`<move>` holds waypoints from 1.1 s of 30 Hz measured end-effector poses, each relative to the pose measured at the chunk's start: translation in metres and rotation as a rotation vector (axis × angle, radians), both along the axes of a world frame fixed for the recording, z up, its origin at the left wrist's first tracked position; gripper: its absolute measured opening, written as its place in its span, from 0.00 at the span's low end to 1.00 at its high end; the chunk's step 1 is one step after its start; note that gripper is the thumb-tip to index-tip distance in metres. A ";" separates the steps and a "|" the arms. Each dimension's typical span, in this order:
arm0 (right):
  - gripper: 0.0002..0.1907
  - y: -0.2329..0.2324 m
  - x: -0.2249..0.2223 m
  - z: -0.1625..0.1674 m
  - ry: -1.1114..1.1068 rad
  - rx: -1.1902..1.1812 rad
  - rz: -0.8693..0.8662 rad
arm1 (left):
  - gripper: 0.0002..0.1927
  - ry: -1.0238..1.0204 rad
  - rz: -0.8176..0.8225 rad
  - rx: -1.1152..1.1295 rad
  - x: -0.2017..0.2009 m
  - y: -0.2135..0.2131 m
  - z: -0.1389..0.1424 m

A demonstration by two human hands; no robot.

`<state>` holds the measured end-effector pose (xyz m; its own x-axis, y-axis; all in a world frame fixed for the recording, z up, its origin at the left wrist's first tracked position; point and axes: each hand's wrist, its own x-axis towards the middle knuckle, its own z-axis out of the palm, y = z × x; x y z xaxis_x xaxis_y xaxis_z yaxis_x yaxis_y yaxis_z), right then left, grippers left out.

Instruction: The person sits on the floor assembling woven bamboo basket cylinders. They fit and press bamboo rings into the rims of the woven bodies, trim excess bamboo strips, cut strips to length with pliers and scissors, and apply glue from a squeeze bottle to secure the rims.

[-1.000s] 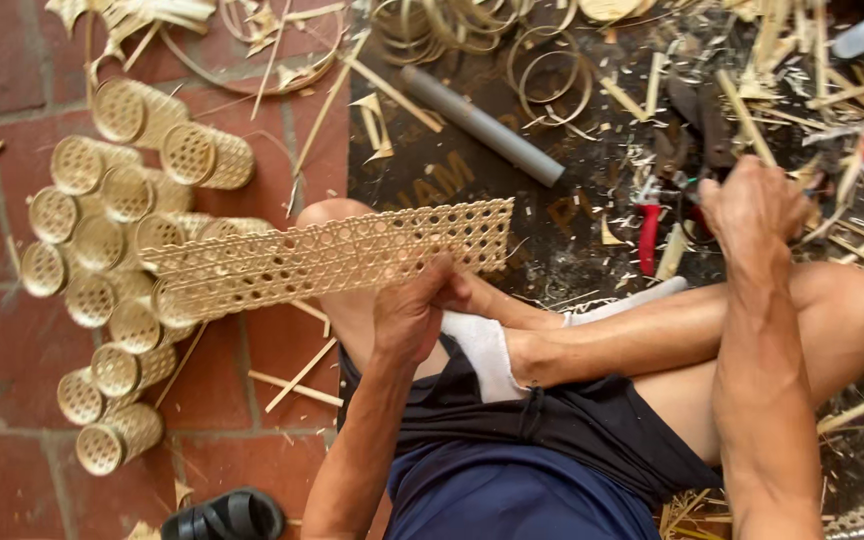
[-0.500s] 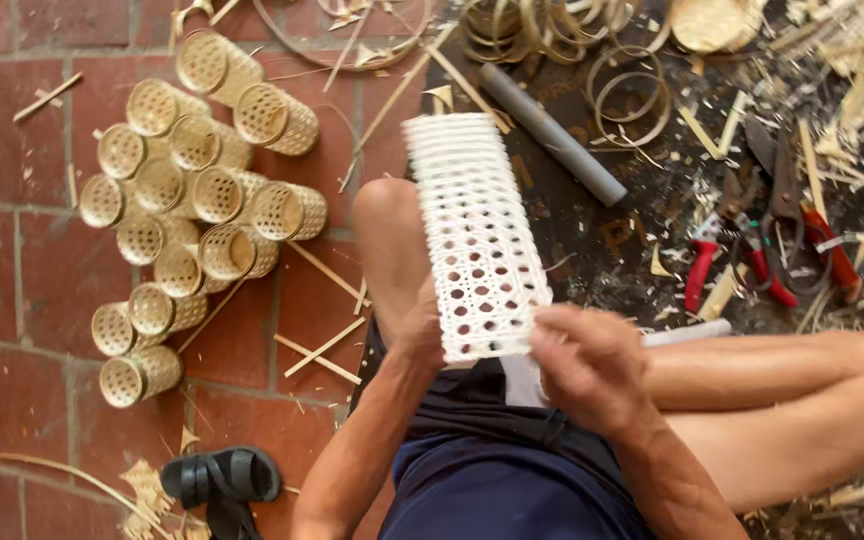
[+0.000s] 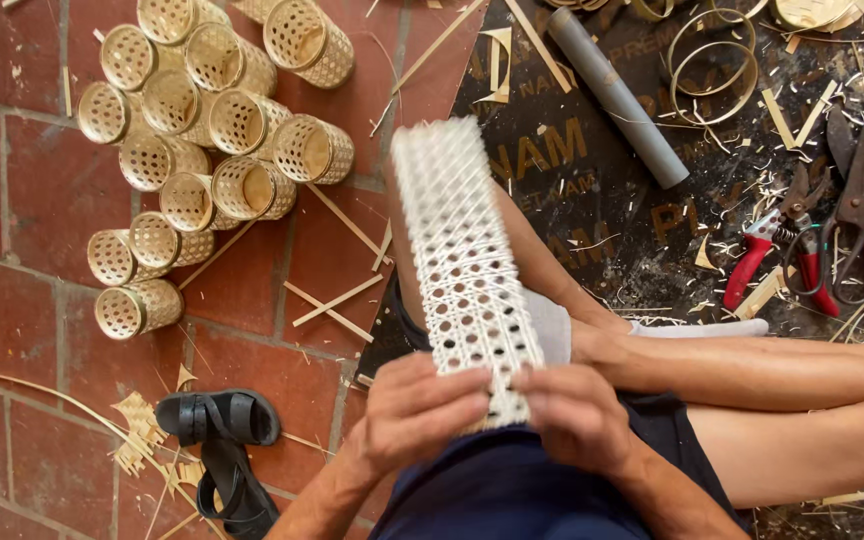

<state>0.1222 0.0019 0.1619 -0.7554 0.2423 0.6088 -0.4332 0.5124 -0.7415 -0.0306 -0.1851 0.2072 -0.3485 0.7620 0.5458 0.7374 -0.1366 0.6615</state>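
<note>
Over my lap, both hands clamp the near end of the woven cane strip (image 3: 462,270): left hand (image 3: 414,412), right hand (image 3: 577,415). Woven cylinders (image 3: 202,150) piled on brick floor (image 3: 22,300), left.

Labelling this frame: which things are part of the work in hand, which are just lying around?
In hand:
left hand
right hand
woven strip, held at its near end by both hands

Lying about:
woven cylinders on the brick floor
grey tube
bamboo rings
red pruners
shears
black sandal
loose splints
</note>
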 end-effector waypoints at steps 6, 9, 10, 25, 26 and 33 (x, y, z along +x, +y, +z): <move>0.06 -0.013 -0.019 -0.028 -0.437 -0.450 0.094 | 0.12 -0.143 0.129 -0.225 -0.001 -0.008 -0.026; 0.05 -0.003 -0.032 -0.033 -0.472 -0.281 0.175 | 0.07 -0.480 0.221 -0.285 0.010 -0.022 -0.046; 0.04 -0.001 -0.039 -0.035 -0.557 -0.267 0.193 | 0.07 -0.635 0.255 -0.305 0.012 -0.024 -0.053; 0.11 -0.018 -0.021 -0.078 -0.965 -1.106 0.231 | 0.11 -1.527 0.427 -0.347 0.033 -0.021 -0.089; 0.11 -0.019 -0.021 -0.081 -0.942 -1.117 0.219 | 0.11 -1.534 0.430 -0.309 0.034 -0.019 -0.093; 0.11 -0.024 -0.019 -0.085 -0.948 -1.010 0.195 | 0.08 -1.611 0.496 -0.080 0.057 -0.017 -0.106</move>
<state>0.1035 -0.0222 0.0773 -0.8479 0.1088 -0.5189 0.4334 -0.4216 -0.7965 0.0260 -0.2017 0.1012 -0.6703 0.4218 -0.6106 -0.6885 -0.0464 0.7238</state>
